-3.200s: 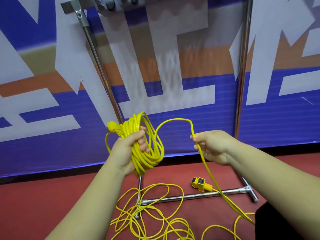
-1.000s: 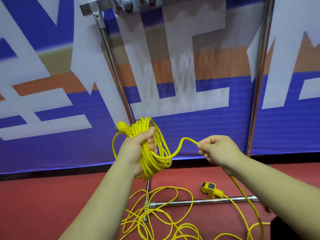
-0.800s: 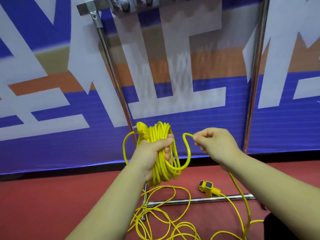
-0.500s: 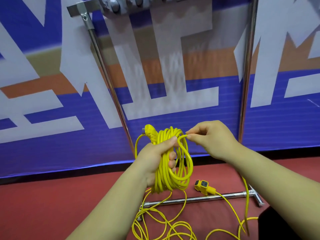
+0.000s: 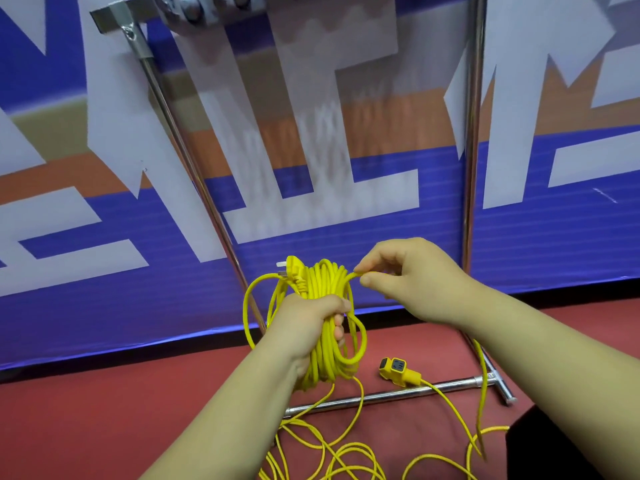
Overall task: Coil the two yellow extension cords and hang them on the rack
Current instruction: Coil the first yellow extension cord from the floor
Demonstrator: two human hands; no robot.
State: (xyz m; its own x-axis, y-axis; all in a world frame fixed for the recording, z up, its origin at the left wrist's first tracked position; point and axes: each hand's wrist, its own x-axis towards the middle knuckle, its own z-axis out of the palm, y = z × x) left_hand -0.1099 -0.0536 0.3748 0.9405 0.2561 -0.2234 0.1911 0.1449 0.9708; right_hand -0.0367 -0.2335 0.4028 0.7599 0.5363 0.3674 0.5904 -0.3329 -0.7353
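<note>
Loose yellow cord (image 5: 332,452) is piled in messy loops on the dark red floor (image 5: 104,410), right below the left hand (image 5: 304,330). That hand is wrapped tight around a coiled yellow cord bundle (image 5: 325,348), held upright, with the plug (image 5: 292,268) poking out at the top just above the knuckles. A strand at the top of the coil is pinched between thumb and forefinger of the right hand (image 5: 412,278), which is kept just beside the left and a bit higher; the other fingers are curled in loosely. Below the right hand, a yellow socket end (image 5: 396,370) is seen lying on the floor, touching the chrome base bar of the rack (image 5: 381,398). Two chrome uprights are seen rising behind the hands, with a bracket up top on the left one. Furthest back, the whole wall is covered by a big banner (image 5: 346,188) in blue, orange and white shapes, pretty glossy.
</note>
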